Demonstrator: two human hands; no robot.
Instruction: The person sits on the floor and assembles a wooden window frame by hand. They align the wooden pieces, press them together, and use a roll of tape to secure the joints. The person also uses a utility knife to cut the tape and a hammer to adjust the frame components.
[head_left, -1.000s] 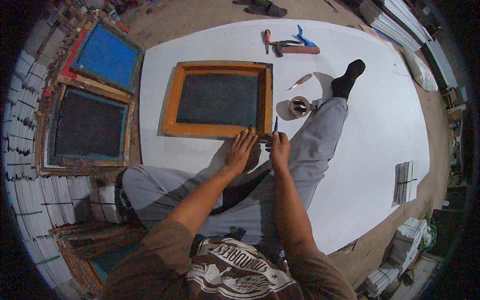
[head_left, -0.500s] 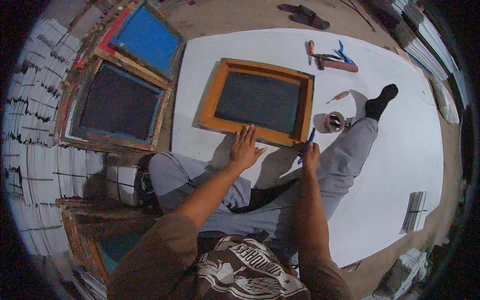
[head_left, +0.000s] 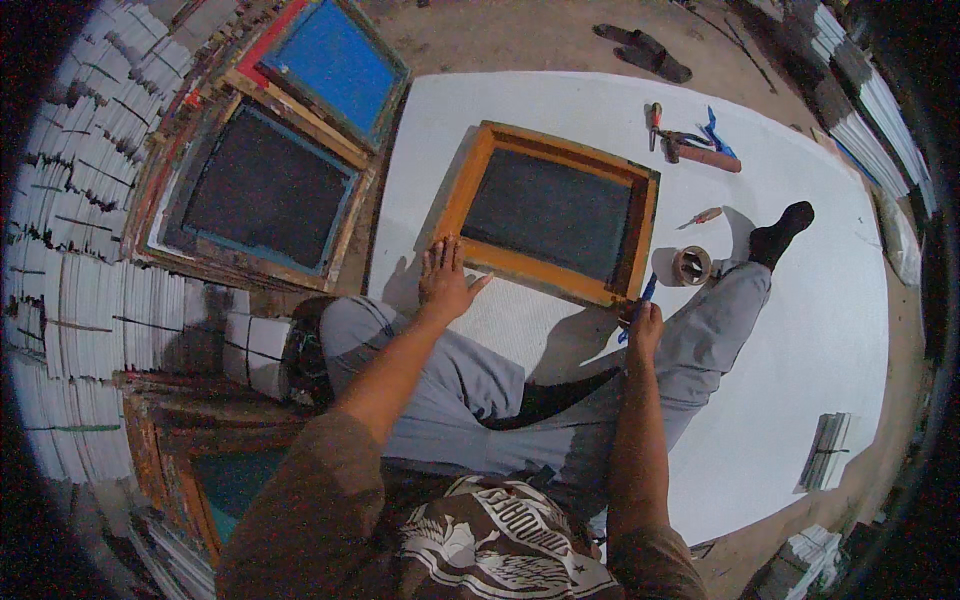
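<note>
A wooden screen-printing frame with dark mesh lies on the white sheet before me. My left hand rests at its near left corner, fingers stretched onto the wood and thumb apart. At the near right corner, my right hand is closed round a blue-handled tool. Blue shows both above and below that fist; the tool's working end is too small to make out. Just beyond this hand stands a small round tub with dark pieces inside.
A small screwdriver lies past the tub. Farther off are another screwdriver, pliers and a blue tool. Stacked frames stand left, beside bundled paper piles. My outstretched leg borders the right side.
My left hand has slid left along the frame's near edge to its corner. The right hand stays at the near right corner with the tool. The whole view has shifted slightly.
</note>
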